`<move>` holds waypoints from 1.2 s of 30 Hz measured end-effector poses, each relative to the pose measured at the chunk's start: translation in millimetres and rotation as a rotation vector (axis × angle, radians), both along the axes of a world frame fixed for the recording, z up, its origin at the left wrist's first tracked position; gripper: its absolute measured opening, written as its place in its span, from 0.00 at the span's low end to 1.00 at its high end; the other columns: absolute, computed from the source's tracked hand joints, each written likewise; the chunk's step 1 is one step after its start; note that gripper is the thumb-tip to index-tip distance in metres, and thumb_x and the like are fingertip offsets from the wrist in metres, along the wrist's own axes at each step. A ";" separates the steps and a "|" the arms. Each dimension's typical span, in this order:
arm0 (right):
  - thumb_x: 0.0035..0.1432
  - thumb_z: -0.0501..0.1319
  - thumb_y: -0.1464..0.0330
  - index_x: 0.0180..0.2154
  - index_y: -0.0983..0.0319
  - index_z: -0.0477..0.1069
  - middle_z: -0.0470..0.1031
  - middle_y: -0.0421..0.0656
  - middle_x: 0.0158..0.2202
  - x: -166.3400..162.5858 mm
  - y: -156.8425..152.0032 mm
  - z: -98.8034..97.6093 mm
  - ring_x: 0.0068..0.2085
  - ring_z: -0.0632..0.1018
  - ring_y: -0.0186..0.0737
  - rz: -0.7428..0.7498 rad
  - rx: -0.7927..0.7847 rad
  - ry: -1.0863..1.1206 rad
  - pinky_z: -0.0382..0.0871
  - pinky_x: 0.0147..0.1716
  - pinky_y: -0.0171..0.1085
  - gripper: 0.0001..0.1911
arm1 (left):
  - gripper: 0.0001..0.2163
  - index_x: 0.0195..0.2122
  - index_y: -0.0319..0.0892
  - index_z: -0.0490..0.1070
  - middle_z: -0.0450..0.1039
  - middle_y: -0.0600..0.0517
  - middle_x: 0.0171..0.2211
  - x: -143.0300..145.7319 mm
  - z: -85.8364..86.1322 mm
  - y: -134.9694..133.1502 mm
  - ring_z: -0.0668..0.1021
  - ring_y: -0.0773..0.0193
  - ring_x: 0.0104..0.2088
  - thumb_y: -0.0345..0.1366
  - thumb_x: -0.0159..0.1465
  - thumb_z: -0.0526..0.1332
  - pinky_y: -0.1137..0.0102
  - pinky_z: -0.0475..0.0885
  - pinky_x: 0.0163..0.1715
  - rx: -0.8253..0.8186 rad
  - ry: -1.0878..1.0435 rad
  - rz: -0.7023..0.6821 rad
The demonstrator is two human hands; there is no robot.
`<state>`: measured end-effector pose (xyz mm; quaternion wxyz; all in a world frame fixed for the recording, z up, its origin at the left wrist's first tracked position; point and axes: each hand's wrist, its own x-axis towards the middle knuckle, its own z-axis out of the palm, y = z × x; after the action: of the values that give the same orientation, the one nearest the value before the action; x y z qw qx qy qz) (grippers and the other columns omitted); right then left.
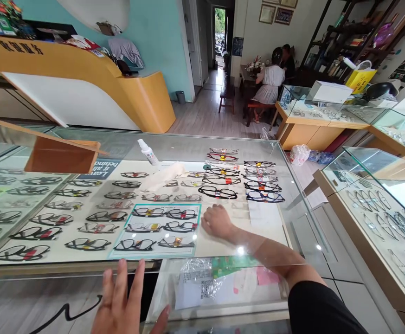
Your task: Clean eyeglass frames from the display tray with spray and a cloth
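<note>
My right hand (pixel 217 221) is inside the glass display case (pixel 188 144), flat on the cream display board. The knuckles are up and the fingers are curled under. I cannot tell whether they pinch anything. The nearest frame, a pair of black-rimmed glasses (pixel 218 191), sits at its 12 o'clock, close but not touching.

At 9 o'clock a teal-edged mat (pixel 158 234) carries six frames in three rows of two. More rows of frames fill the board out to the left and up toward 1 o'clock.

My left hand (pixel 125 301) rests at 7 o'clock on the near edge of the case, fingers spread wide and holding nothing. Just right of it, at 6 o'clock, a paper with a QR code (pixel 202 287) lies under crumpled plastic.

On the glass top at 11 o'clock stands a small spray bottle (pixel 148 152). Farther left is a wooden box (pixel 61 157).

A second case of glasses (pixel 379 204) runs along 3 o'clock. An orange counter (pixel 143 97) curves at 10 o'clock. Two seated people (pixel 275 69) are at a table far off at 1 o'clock.
</note>
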<state>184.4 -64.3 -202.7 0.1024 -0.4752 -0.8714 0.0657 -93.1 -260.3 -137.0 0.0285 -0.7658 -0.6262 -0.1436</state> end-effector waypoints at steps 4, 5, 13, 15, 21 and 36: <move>0.72 0.57 0.60 0.37 0.61 0.79 0.85 0.46 0.39 -55.2 -66.9 14.4 0.39 0.82 0.45 0.193 -0.193 -0.020 0.70 0.34 0.40 0.16 | 0.47 0.83 0.45 0.34 0.29 0.38 0.83 2.0 -1.1 -0.5 0.43 0.24 0.80 0.51 0.69 0.58 0.30 0.65 0.68 0.044 0.004 0.009; 0.72 0.56 0.58 0.36 0.60 0.78 0.85 0.44 0.36 -63.0 -81.2 19.4 0.35 0.80 0.43 0.209 -0.243 -0.034 0.67 0.30 0.39 0.18 | 0.47 0.83 0.44 0.35 0.29 0.38 0.83 2.5 -2.0 -0.2 0.44 0.24 0.80 0.52 0.69 0.57 0.30 0.65 0.68 0.068 0.001 0.000; 0.69 0.59 0.55 0.33 0.57 0.78 0.79 0.37 0.29 -54.3 -134.1 98.2 0.36 0.80 0.41 0.075 -0.869 0.103 0.64 0.30 0.35 0.17 | 0.45 0.82 0.38 0.45 0.32 0.34 0.83 4.3 -1.3 -1.1 0.46 0.24 0.80 0.56 0.69 0.56 0.36 0.69 0.66 0.087 -0.018 -0.041; 0.69 0.61 0.56 0.35 0.57 0.79 0.76 0.35 0.27 -39.9 -139.9 135.5 0.32 0.77 0.37 0.115 -1.014 0.141 0.65 0.31 0.34 0.15 | 0.45 0.81 0.39 0.48 0.34 0.34 0.83 4.1 0.9 -3.3 0.47 0.25 0.80 0.57 0.69 0.56 0.38 0.71 0.64 0.051 -0.025 -0.038; 0.78 0.47 0.58 0.39 0.61 0.81 0.84 0.49 0.40 45.6 -73.8 238.1 0.42 0.79 0.46 -0.236 -0.124 -0.101 0.66 0.40 0.40 0.26 | 0.43 0.79 0.36 0.55 0.38 0.33 0.82 2.9 -0.9 -7.0 0.48 0.27 0.80 0.57 0.70 0.55 0.38 0.67 0.67 0.026 -0.056 -0.033; 0.74 0.63 0.56 0.58 0.60 0.76 0.76 0.51 0.63 175.7 79.5 195.4 0.62 0.77 0.53 -0.465 -0.098 -0.457 0.71 0.64 0.58 0.20 | 0.41 0.79 0.38 0.58 0.40 0.34 0.82 4.8 0.3 -9.8 0.49 0.32 0.81 0.57 0.70 0.56 0.38 0.63 0.71 0.022 -0.082 -0.004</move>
<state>360.1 15.3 -7.3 -0.1064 -0.6684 -0.7357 -0.0257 -88.3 -270.1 -136.7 0.0111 -0.7601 -0.6238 -0.1817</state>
